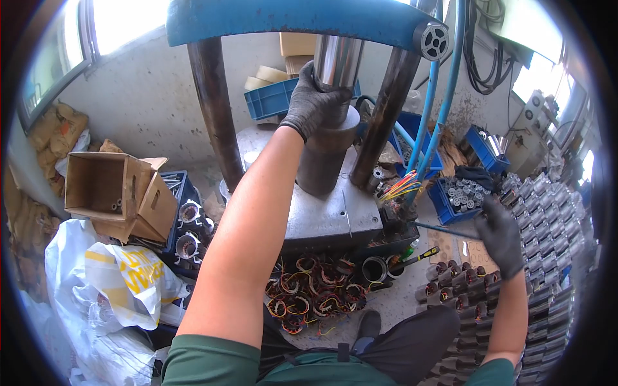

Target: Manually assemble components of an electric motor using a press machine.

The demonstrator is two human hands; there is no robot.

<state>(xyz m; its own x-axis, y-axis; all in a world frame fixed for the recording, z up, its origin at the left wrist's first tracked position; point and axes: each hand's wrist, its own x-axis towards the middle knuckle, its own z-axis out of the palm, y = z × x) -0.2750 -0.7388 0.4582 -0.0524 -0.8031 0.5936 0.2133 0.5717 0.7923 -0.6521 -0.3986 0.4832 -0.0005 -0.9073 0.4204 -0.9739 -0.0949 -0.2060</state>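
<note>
At twelve o'clock, your left hand (320, 103) curls round the polished cylinder (339, 58) above the dark steel pedestal (324, 161), apparently aligning it. Past three, your right hand (502, 239) meets the lever (445, 230), grip unclear. Next likely calls for clearing fingers before pressing.

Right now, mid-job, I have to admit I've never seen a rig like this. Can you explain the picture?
This single picture comes from a wide camera on a person's head, looking down; there is no robot. The blue machine looks like a press, with a dark cylinder standing on its grey plate. The gloved left hand touches the shiny column above; whether it grips anything is unclear. The gloved right hand, blurred, is at a thin rod; I can't tell if it holds it. Wire coils lie in front, metal cylinders at right.
</note>
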